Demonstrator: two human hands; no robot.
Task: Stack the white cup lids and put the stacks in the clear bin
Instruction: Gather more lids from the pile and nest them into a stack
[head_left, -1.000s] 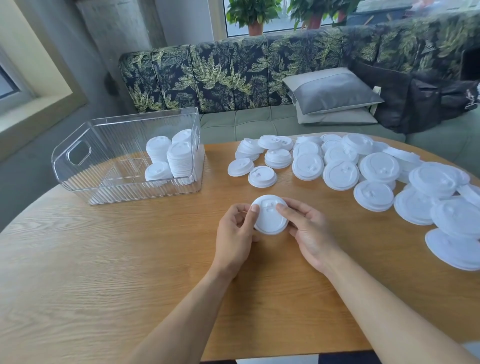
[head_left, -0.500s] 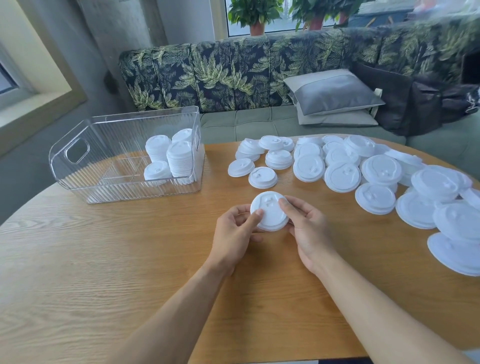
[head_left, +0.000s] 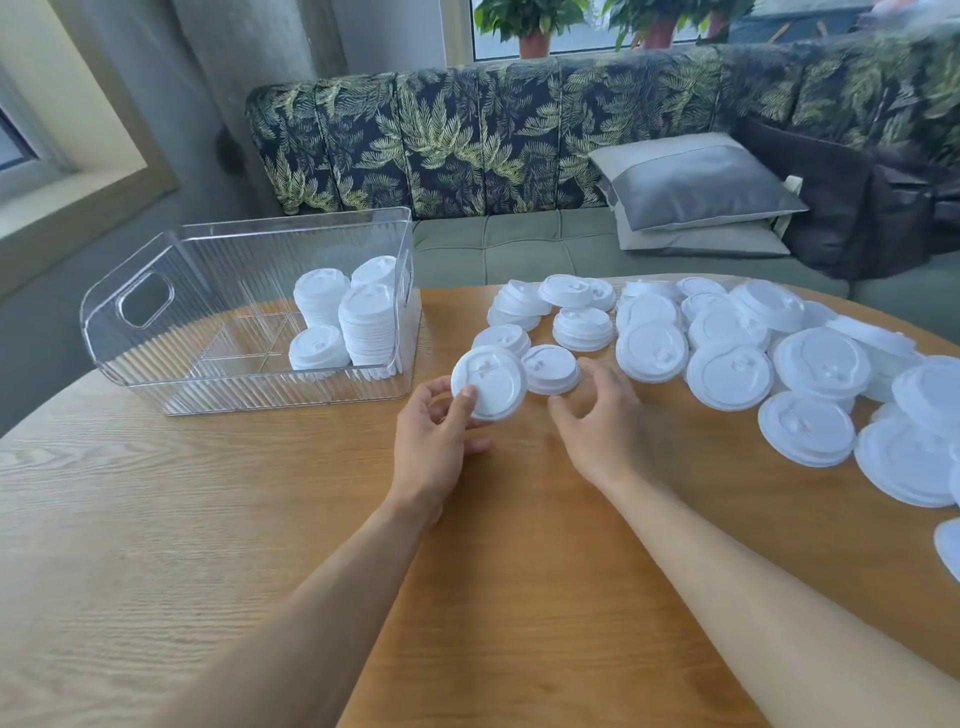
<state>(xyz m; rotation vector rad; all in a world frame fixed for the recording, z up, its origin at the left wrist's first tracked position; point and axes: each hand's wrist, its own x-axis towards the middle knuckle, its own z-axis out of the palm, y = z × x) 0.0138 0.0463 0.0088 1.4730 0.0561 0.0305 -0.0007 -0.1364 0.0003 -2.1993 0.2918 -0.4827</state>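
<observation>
The wooden surface (head_left: 260, 519) is strewn with loose lids (head_left: 727, 374) — stacking is under way. The left grip (head_left: 436, 436) pinches a thin stack (head_left: 488, 382) (just beside the clear bin (head_left: 249, 395)); the right grip (head_left: 597, 421), empty and loose, hovers by the next lid (head_left: 550, 369), which needs lifting and seating on top.

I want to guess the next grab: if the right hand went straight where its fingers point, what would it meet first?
Probably the small round white plastic lid lying just ahead of the right hand. Whether the fingertips already touch it is unclear from this one view.
</observation>
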